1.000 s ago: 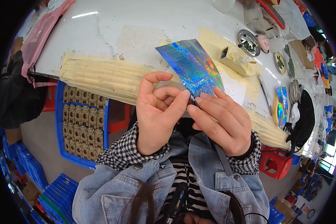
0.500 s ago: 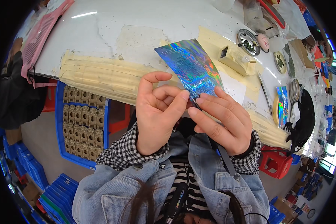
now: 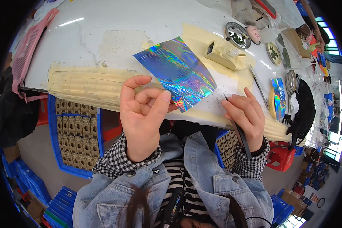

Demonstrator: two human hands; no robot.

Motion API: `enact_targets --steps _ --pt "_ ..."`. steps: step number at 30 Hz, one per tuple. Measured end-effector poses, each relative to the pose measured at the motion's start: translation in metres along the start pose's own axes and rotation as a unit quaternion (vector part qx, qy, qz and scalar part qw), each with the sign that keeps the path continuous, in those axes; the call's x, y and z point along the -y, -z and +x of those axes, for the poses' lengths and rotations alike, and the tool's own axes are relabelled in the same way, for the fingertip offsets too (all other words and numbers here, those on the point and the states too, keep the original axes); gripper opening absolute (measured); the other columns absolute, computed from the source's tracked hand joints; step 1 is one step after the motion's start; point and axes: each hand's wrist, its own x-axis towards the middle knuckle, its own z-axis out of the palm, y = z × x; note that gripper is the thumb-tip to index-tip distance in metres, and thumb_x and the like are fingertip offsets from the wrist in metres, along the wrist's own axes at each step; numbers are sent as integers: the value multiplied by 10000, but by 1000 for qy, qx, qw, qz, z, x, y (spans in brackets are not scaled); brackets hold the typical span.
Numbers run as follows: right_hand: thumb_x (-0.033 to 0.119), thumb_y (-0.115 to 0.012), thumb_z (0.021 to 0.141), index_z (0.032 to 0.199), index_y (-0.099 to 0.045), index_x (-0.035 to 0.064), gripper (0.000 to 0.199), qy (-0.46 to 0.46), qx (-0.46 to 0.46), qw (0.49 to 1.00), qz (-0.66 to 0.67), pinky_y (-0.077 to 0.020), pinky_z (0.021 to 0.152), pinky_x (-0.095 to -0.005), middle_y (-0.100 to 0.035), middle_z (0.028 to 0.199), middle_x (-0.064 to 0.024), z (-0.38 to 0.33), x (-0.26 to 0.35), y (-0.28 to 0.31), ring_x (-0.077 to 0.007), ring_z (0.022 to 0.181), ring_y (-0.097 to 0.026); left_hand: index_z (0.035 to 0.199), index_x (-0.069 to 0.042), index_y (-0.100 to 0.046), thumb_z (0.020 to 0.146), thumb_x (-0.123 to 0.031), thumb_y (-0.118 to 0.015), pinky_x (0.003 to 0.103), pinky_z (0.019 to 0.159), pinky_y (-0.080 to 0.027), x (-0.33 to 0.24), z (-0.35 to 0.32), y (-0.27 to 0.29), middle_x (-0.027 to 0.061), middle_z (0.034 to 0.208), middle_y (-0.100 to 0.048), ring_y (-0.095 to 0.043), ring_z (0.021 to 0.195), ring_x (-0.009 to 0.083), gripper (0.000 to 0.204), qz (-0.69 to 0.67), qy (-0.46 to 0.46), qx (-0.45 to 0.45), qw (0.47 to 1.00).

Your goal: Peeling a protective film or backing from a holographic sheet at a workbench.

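Observation:
My left hand [image 3: 143, 114] pinches the lower left edge of a shiny holographic sheet [image 3: 182, 72], which tilts up above the table's padded edge. Rows of small dots cover part of the sheet, and its bottom corner is creased. Black tweezers [image 3: 242, 140] are in my right hand [image 3: 245, 116], their tip pointing away from me over a white paper [image 3: 221, 99]. Tiny dark specks lie on that paper. Between the tweezers' tip and the sheet there is a gap. Whether the tip grips anything is too small to tell.
A yellowish block-shaped holder [image 3: 226, 57] stands beyond my right hand, near a round metal dish [image 3: 237, 35] of dark bits. Another holographic piece [image 3: 279, 98] lies at right beside a metal tool [image 3: 259, 87]. Below the table sits a blue crate [image 3: 57, 152] of camouflage-patterned parts; a red stool [image 3: 281, 156] stands right.
My right hand with the tweezers has moved right and away from the sheet, toward the speckled paper. My left hand still holds the sheet, now more fully in view. The whole view has shifted slightly.

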Motion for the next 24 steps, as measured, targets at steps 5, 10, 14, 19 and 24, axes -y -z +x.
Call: enact_targets --steps 5,10,14,19,24 --pt "139 -750 718 1052 -696 96 341 5 8 1000 -7 -497 952 -488 -654 945 -74 2 1 -1 -245 915 -642 1242 -32 -358 907 39 -583 337 794 -575 -1 1 -2 101 920 -647 -657 839 156 409 3 0 -1 1000" --pt "133 -747 722 1055 -693 83 341 0 17 1000 4 -490 962 -494 -648 937 -77 3 1 0 -246 915 -634 1243 -36 -358 910 37 -581 343 796 -575 -1 0 -2 100 923 -645 -655 838 156 408 5 2 -3 1000" --pt "128 -744 729 1060 -690 70 341 -2 16 1000 12 -488 964 -497 -648 941 -85 2 0 0 -251 913 -632 1244 -35 -357 911 41 -575 343 798 -575 -1 0 -1 102 925 -646 -655 840 157 406 6 2 -4 1000" --pt "136 -738 748 1062 -691 63 325 -1 7 1000 10 -489 959 -488 -657 966 -99 4 2 1 -257 926 -631 1246 -34 -357 910 44 -572 340 800 -574 -2 0 -2 103 927 -646 -657 847 160 407 7 -1 3 1000" --pt "198 -744 758 1053 -702 59 329 5 -71 997 39 -522 907 -466 -664 979 -104 7 7 5 -262 896 -645 1248 -32 -356 904 51 -576 329 797 -573 -2 0 -1 105 937 -643 -657 854 157 417 5 -1 6 1000"
